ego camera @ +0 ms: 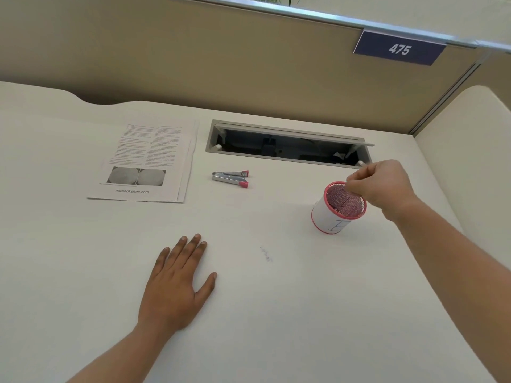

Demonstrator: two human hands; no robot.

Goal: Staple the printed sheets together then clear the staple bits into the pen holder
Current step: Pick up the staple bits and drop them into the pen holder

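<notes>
Nearest, toward the front edge of the white desk (276,313), the left hand (177,283) lies flat, palm down with its fingers straight, holding nothing. Just beyond it and to its right, a short scatter of tiny grey metal staple bits (266,254) rests on the bare desk, clear of both hands.

Farther back, toward the right edge, stands the round pink mesh pen holder with a white paper wrap (331,214), upright. The right hand (378,183) hangs over its far rim with the fingertips drawn together in a pinch. Whether a bit sits between them is too small to tell.

Beyond that, in the middle of the desk, the silver stapler with pink ends (231,178) lies on its side, apart from everything. The stack of printed white sheets (146,161), slightly fanned, lies toward the far left. Whether a staple is in them I cannot make out. A grey open cable tray (287,146) is sunk into the desk at the far edge.

With the stapler set aside, the stapling looks done, and the step in hand seems to be clearing: dropping a pinch into the holder. The next move calls for the right hand to go to the scatter, pinch up the fine pieces against the smooth surface, and carry them over the rim without spilling any.
</notes>
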